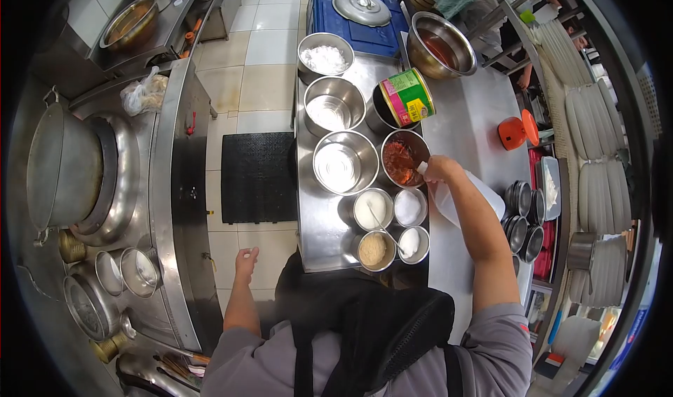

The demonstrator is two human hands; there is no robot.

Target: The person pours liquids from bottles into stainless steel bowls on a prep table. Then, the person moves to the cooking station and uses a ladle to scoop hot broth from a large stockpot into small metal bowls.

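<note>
My right hand [443, 169] is closed around the neck of a translucent white plastic jug [471, 199], which lies tilted with its mouth at the rim of a steel pot of red sauce [403, 159]. Over the floor, to the left of the steel table, my left hand [246, 264] hangs with its fingers curled; no object shows in it. A green and pink can [406, 97] rests tilted on another pot just behind the sauce. Nearer me stand small pots of white and pale yellow powders, with a spoon [387, 230] across them.
Two larger steel pots [345, 162] and a pot of white chunks [326, 58] line the table's left side. A bowl of reddish liquid [442, 44] sits at the back right. The stove with a big wok [66, 166] is left; plate stacks [596, 194] fill the right shelf.
</note>
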